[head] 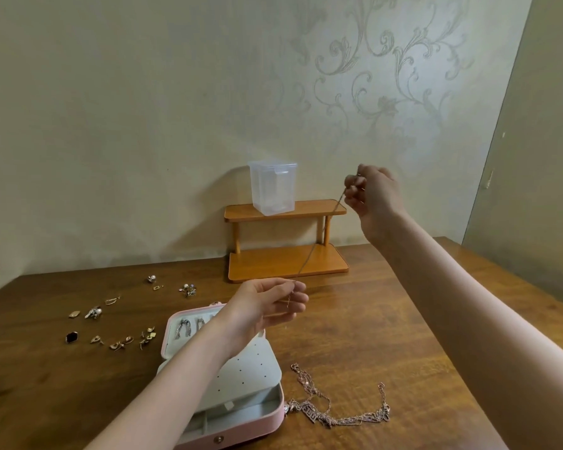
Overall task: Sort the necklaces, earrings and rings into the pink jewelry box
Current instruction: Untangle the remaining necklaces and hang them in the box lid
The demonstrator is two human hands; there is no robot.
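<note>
A: What's hard to read, L to R?

B: The small gold and pearl earrings and rings (111, 315) scattered on the dark brown wooden table (387, 319), far left, are too tiny to tell apart, except one dark stone ring (72, 337). The open pink jewelry box with grey lining (223, 381) is partly covered by the left forearm, and its front corner is cut off by the bottom edge. In the lid, a silver chain (183, 329) and approx two other pieces hang; details blurred.

A: Left hand?

B: The left hand (267, 306) hovers just above the box lid, fingers curled, thumb and fingertips pinching the lower end of a thin silver necklace chain (319, 241). A short bit dangles below the pinch. Can't make out a clasp or pendant.

A: And the chain itself?

B: Stretched taut on a diagonal, up and right, in the air, passing in front of the small two-tier orange wooden shelf (286, 258). A clear plastic lidded container (272, 187) stands on the shelf's top tier, against the wall.

A: Right hand?

B: The right hand (374, 199) is raised higher, fingers curled in, gripping the chain's upper end. The exact contact pt is hidden behind the fingers.

A: Anything else?

B: A tangle of rose-gold necklaces (338, 407) lies on the table just right of the box, w/ a pendant touching the box edge.
</note>
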